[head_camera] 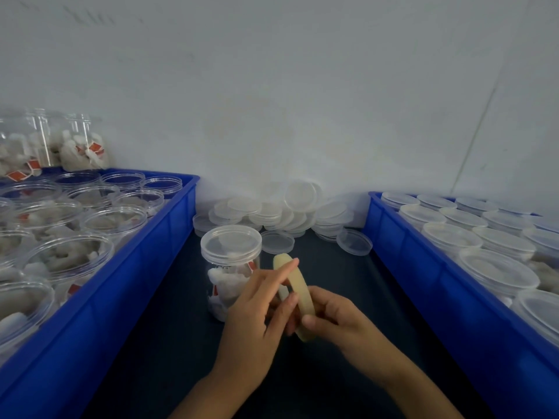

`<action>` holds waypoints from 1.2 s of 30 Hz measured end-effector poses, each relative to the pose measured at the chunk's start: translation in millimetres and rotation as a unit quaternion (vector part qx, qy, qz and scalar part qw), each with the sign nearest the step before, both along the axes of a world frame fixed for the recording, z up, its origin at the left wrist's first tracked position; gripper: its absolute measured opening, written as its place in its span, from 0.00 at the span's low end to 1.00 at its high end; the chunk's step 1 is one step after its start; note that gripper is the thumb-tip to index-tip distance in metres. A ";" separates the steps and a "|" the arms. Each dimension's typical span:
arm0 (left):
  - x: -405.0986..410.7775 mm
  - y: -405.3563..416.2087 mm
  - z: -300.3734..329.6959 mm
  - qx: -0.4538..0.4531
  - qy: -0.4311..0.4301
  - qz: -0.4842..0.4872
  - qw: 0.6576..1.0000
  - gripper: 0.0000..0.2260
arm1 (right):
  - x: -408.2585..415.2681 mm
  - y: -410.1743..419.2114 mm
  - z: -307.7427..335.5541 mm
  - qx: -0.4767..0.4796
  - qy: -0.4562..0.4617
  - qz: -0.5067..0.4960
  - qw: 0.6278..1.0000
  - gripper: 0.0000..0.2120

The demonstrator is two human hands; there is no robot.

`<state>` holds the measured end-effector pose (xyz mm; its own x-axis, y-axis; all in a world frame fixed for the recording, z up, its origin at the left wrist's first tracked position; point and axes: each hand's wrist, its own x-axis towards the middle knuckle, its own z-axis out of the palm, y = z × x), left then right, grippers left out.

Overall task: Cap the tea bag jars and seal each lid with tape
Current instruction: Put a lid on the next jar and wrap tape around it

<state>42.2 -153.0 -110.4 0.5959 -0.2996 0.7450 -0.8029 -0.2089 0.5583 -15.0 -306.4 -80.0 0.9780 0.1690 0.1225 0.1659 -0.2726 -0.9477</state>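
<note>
A clear jar of tea bags [225, 282] stands on the dark table between two blue crates, with a clear lid [231, 243] on its top. Just to its right, my right hand [338, 320] grips a pale yellowish roll of tape [298, 290], held on edge. My left hand [257, 306] is at the roll's left side, with its fingers stretched along the roll and touching it. The left hand hides the jar's lower right part.
A blue crate [145, 267] on the left holds several open jars of tea bags. Another blue crate [402, 261] on the right holds several capped jars. Loose clear lids [281, 211] are heaped against the white wall behind the jar.
</note>
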 end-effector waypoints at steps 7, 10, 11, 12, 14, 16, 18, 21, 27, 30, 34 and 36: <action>-0.9 0.7 8.2 -0.016 -0.060 0.009 0.998 0.06 | 0.1 2.4 0.9 -0.071 -0.037 -0.069 0.994 0.09; 3.5 2.7 8.3 -0.030 -0.018 -0.012 0.999 0.09 | 0.2 2.9 0.1 -0.134 -0.029 -0.066 0.988 0.07; 5.2 4.1 8.8 -0.032 0.001 -0.021 0.999 0.10 | 0.5 3.1 -0.3 -0.156 -0.027 -0.064 0.985 0.07; 6.6 5.5 9.1 -0.034 0.018 -0.032 0.999 0.10 | 0.9 2.6 0.1 -0.178 -0.028 -0.061 0.982 0.06; 7.7 7.5 10.8 -0.029 0.035 -0.048 0.998 0.09 | 1.7 1.1 1.0 -0.220 -0.035 -0.058 0.973 0.07; 7.7 8.1 11.7 -0.002 0.011 -0.035 0.999 0.09 | 1.7 -0.2 1.4 -0.244 -0.039 -0.055 0.967 0.07; 6.6 8.0 11.0 0.036 -0.029 -0.003 0.999 0.08 | 1.3 0.2 0.7 -0.249 -0.038 -0.049 0.966 0.07; 4.3 7.7 9.6 0.070 -0.074 0.031 0.994 0.04 | 1.8 2.5 -1.0 -0.217 -0.041 -0.058 0.973 0.04; 1.5 1.6 3.9 0.047 -0.018 0.023 0.998 0.11 | 5.6 3.6 -5.4 -0.195 -0.010 -0.116 0.974 0.04; 0.1 -0.2 3.0 0.034 0.021 0.018 0.999 0.12 | 9.8 4.0 -10.3 -0.195 0.012 -0.172 0.966 0.14; 3.2 3.4 7.4 0.020 0.016 0.026 0.999 0.12 | 10.6 -3.9 -12.2 -0.212 -0.030 -0.161 0.963 0.29; 3.9 6.3 7.7 0.016 0.009 0.034 0.999 0.14 | 8.9 -4.6 -8.4 -0.226 -0.038 -0.142 0.963 0.19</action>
